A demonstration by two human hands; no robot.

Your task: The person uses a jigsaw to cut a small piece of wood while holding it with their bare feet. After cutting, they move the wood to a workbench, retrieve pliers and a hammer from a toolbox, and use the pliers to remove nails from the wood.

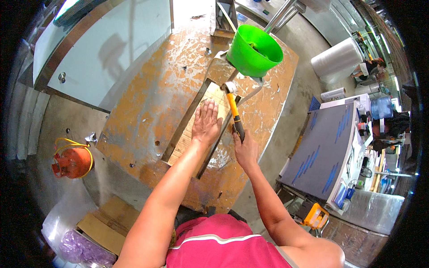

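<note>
My left hand [207,122] lies flat on a light wooden board [182,146], fingers stretched out and pointing away from me. The board sits between dark strips on the worn brown worktable [134,116]. In my right hand [246,149] is a hammer [233,107], gripped by the dark end of its yellow and black handle. Its head is raised beside the far end of the board, to the right of my left hand. Whether the head touches anything I cannot tell.
A bright green bucket [250,53] with small things inside stands at the table's far side. On the floor at left is an orange gas cylinder [73,163] with a yellow hose. A grey panel-topped bench [317,152] is at right. Another person [368,68] is far off at right.
</note>
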